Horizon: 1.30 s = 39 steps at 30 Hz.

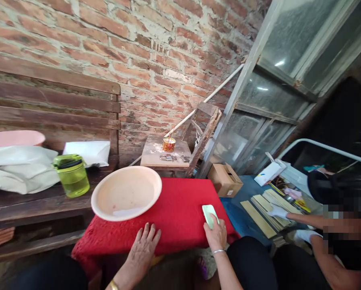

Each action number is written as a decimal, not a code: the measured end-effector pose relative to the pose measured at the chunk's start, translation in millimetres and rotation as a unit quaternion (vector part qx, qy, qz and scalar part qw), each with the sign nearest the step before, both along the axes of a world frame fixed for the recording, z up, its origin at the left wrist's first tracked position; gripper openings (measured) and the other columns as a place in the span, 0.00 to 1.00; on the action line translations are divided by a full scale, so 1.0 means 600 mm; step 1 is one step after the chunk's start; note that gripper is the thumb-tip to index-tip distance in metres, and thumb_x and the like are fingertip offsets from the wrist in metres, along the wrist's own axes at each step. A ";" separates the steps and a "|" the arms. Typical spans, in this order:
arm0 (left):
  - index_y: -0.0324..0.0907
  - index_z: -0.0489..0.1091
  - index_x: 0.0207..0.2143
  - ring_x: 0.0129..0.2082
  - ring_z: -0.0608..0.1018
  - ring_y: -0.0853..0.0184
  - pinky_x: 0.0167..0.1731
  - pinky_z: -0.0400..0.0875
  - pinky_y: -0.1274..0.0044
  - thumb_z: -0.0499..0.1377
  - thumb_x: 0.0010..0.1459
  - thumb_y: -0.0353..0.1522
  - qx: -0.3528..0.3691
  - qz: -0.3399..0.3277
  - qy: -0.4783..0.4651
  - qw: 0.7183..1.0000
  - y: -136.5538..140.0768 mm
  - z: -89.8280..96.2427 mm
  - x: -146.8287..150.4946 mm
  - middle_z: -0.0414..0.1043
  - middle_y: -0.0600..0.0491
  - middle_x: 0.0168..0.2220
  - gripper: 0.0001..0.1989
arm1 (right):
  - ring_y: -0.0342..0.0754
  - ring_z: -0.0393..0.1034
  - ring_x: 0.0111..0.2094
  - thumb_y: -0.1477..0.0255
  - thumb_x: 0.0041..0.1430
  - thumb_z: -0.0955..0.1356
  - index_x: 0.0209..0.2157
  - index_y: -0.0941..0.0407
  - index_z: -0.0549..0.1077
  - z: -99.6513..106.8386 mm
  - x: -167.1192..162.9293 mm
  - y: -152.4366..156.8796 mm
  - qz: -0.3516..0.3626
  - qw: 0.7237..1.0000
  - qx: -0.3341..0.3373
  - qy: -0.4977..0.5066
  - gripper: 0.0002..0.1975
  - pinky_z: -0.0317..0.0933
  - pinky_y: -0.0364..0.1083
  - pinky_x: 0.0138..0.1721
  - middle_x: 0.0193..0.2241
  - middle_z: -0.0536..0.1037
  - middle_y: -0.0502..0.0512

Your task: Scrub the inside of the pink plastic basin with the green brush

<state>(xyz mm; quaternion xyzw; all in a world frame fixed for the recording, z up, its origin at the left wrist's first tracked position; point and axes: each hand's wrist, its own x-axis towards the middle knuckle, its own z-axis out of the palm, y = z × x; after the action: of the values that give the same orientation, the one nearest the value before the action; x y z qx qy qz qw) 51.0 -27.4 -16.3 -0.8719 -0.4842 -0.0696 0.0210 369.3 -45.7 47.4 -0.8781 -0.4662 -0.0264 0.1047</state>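
Observation:
My left hand (144,249) lies with its fingers spread on the front edge of a red cloth (183,201) that covers a low table. Close beyond its fingertips stands a pale, round basin (95,207), with a small whitish patch on its bottom. At the right side of the cloth, my right hand (217,235) is closed round the lower end of a light green phone (209,212). The phone's upper part shows past the fingers, and I cannot tell whether it rests on the cloth or is lifted.
A wooden bench (102,185) on the left bears a green bottle (73,177) and white bags. Behind the table, a chair (156,159) holds a small cup (169,144) and metal padlocks. A cardboard box (225,181) stands right; a gloved co-worker (307,219) handles thin strips there.

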 end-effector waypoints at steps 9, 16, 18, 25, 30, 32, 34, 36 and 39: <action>0.51 0.66 0.63 0.67 0.61 0.44 0.64 0.58 0.52 0.61 0.58 0.29 0.024 0.012 0.025 0.999 -0.011 -0.003 0.009 0.62 0.43 0.66 0.30 | 0.55 0.70 0.47 0.61 0.62 0.64 0.57 0.50 0.72 0.003 -0.001 -0.011 0.024 1.000 0.010 0.002 0.23 0.62 0.50 0.50 0.46 0.73 0.59; 0.46 0.66 0.63 0.66 0.62 0.43 0.62 0.61 0.52 0.61 0.59 0.32 0.007 0.018 0.032 0.999 -0.022 0.038 0.021 0.63 0.41 0.65 0.29 | 0.56 0.70 0.45 0.59 0.62 0.62 0.58 0.53 0.71 -0.016 0.020 -0.013 0.040 0.999 0.006 -0.004 0.25 0.62 0.51 0.51 0.43 0.74 0.60; 0.46 0.66 0.63 0.66 0.63 0.43 0.61 0.62 0.52 0.60 0.60 0.32 0.017 0.017 0.038 0.999 -0.023 0.034 0.025 0.63 0.41 0.64 0.28 | 0.56 0.71 0.44 0.59 0.61 0.62 0.56 0.53 0.72 -0.026 0.030 -0.007 0.043 0.999 0.014 0.015 0.25 0.63 0.51 0.50 0.39 0.74 0.59; 0.42 0.62 0.65 0.67 0.60 0.41 0.61 0.60 0.51 0.61 0.61 0.40 0.039 -0.003 0.013 0.999 -0.013 -0.013 0.022 0.59 0.36 0.66 0.31 | 0.56 0.70 0.45 0.59 0.61 0.62 0.54 0.53 0.75 -0.001 -0.077 0.068 0.208 0.972 0.074 0.076 0.24 0.64 0.50 0.49 0.41 0.74 0.60; 0.40 0.61 0.64 0.66 0.61 0.41 0.60 0.60 0.53 0.60 0.63 0.43 0.020 -0.010 0.007 1.000 -0.027 0.061 0.008 0.60 0.36 0.64 0.31 | 0.55 0.70 0.44 0.64 0.60 0.67 0.53 0.49 0.76 0.040 -0.178 0.118 0.335 0.941 0.023 0.041 0.20 0.63 0.50 0.49 0.44 0.73 0.58; 0.39 0.62 0.62 0.65 0.61 0.44 0.60 0.59 0.55 0.60 0.64 0.44 -0.007 -0.032 0.000 0.999 -0.029 0.114 0.003 0.61 0.38 0.63 0.30 | 0.55 0.69 0.43 0.63 0.59 0.67 0.52 0.50 0.77 0.036 -0.166 0.118 0.338 0.941 0.010 0.035 0.20 0.62 0.50 0.48 0.42 0.72 0.59; 0.41 0.69 0.56 0.61 0.65 0.48 0.59 0.61 0.56 0.59 0.64 0.45 -0.049 -0.042 -0.008 0.998 -0.018 0.157 0.003 0.66 0.42 0.57 0.23 | 0.56 0.68 0.42 0.58 0.59 0.66 0.51 0.53 0.77 0.018 -0.127 0.112 0.321 0.946 0.026 0.047 0.22 0.63 0.52 0.48 0.38 0.71 0.59; 0.42 0.73 0.49 0.54 0.70 0.53 0.54 0.65 0.58 0.60 0.63 0.45 -0.103 -0.047 0.000 0.994 0.004 0.180 0.008 0.69 0.44 0.52 0.19 | 0.59 0.67 0.42 0.50 0.58 0.63 0.50 0.55 0.77 -0.007 -0.080 0.108 0.314 0.945 0.054 0.077 0.29 0.63 0.54 0.47 0.34 0.72 0.60; 0.40 0.76 0.45 0.49 0.72 0.51 0.48 0.68 0.58 0.62 0.61 0.45 -0.148 -0.036 0.024 0.988 0.041 0.184 0.029 0.71 0.43 0.48 0.19 | 0.62 0.66 0.42 0.43 0.57 0.58 0.50 0.57 0.76 -0.036 -0.033 0.102 0.317 0.934 0.088 0.137 0.37 0.64 0.57 0.46 0.35 0.75 0.63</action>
<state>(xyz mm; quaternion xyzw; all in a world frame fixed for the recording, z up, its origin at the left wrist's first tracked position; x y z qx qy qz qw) 68.1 -2.8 94.0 -0.8838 -0.4567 0.0225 -0.0990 349.6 15.3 25.8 -0.6669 -0.6974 0.0882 0.2471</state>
